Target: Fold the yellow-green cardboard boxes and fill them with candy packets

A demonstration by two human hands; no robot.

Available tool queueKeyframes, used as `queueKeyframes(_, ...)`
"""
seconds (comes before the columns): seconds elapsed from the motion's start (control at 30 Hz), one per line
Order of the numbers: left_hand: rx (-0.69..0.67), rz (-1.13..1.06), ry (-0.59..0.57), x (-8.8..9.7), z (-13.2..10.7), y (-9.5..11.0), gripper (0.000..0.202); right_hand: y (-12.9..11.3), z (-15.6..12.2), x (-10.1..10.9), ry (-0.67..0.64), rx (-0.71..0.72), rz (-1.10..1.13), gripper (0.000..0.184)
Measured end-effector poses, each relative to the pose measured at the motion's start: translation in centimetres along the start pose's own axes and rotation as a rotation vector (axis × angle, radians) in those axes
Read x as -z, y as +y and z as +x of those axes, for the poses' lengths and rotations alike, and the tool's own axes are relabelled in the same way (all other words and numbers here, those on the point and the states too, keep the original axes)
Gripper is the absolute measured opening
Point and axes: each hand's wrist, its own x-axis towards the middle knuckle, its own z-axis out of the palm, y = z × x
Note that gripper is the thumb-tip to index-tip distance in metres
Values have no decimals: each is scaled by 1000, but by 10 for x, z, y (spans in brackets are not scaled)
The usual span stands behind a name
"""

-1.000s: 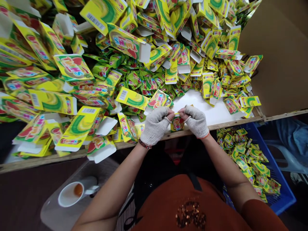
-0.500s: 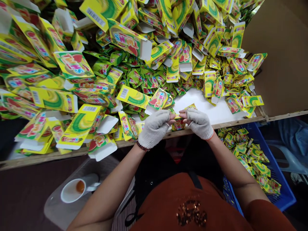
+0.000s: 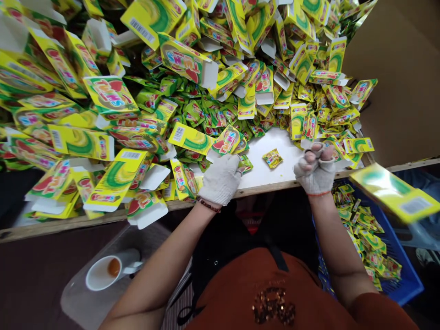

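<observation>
My left hand (image 3: 222, 179), in a white fingerless glove, is closed at the table's front edge. A small green sachet (image 3: 245, 163) pokes out by its fingertips, which are mostly hidden. My right hand (image 3: 315, 168), gloved the same way, is turned up with loosely bent fingers apart and nothing in them. Off to its right, a yellow-green carton (image 3: 395, 192) hangs blurred in the air above the blue crate (image 3: 407, 279). A yellow sachet (image 3: 272, 158) lies on the white tabletop (image 3: 261, 179) between my hands.
Open printed cartons (image 3: 113, 178) heap across the left and back, some overhanging the front edge. Green sachets (image 3: 192, 112) lie among them. A brown cardboard panel (image 3: 395, 91) stands at right. A white mug (image 3: 103, 272) sits on a stool (image 3: 74, 293) at lower left.
My hands have moved apart, the right one swinging rightward. The carton between them has left my grip and is airborne at right. The yellow sachet is now uncovered, and a green sachet shows at my left hand.
</observation>
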Motion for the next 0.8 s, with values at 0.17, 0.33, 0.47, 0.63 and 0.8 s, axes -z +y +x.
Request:
queueKeyframes(0.17, 59, 193, -109, -3, 14, 14, 24, 15, 24, -16, -48, 73, -624, 34)
queueKeyframes(0.33, 112, -104, -89, -9, 18, 8, 17, 36, 36, -28, -139, 64, -1040, 37)
queueKeyframes(0.47, 114, -577, 12, -13, 15, 2, 20, 34, 32, -24, -168, -28, -887, 16)
queueKeyframes(0.63, 206, -1100, -104, -18, 15, 12, 23, 21, 18, -29, -257, -46, -390, 27)
queueKeyframes(0.8, 114, -1180, -31, -15, 13, 23, 27, 18, 7, -47, -194, -13, -485, 28)
